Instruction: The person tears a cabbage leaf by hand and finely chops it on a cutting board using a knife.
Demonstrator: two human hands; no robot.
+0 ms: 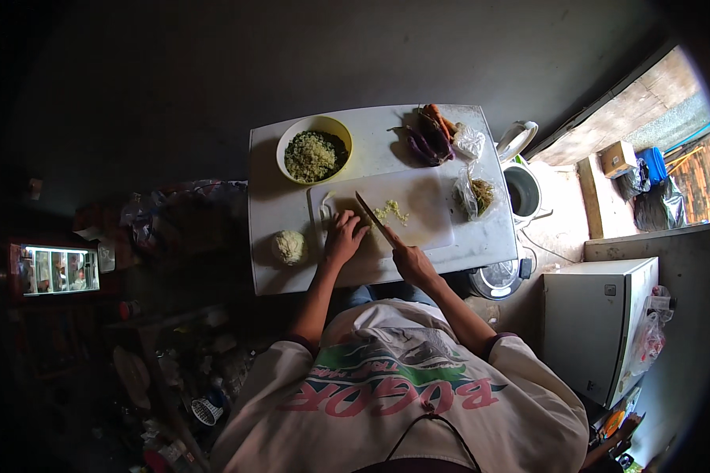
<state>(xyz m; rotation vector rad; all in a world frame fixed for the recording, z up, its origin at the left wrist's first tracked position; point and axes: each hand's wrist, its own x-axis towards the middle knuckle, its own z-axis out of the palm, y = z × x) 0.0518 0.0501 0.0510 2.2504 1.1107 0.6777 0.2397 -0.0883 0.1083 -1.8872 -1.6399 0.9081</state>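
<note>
My right hand is closed round the handle of a knife, whose blade points away and to the left over the white cutting board. Small chopped pale-green pieces lie on the board just right of the blade. Left of the knife, my left hand rests on the board with curled fingers. Whatever lies beneath those fingers is too small to make out; a pale strip of vegetable shows beside the fingertips. A pale round cabbage sits on the table, left of my left wrist.
A yellow-rimmed bowl of chopped greens stands at the table's far left. Purple eggplants, carrots and plastic bags lie far right. A bag of greens is right of the board. Beyond the right edge stand a bucket and white fridge.
</note>
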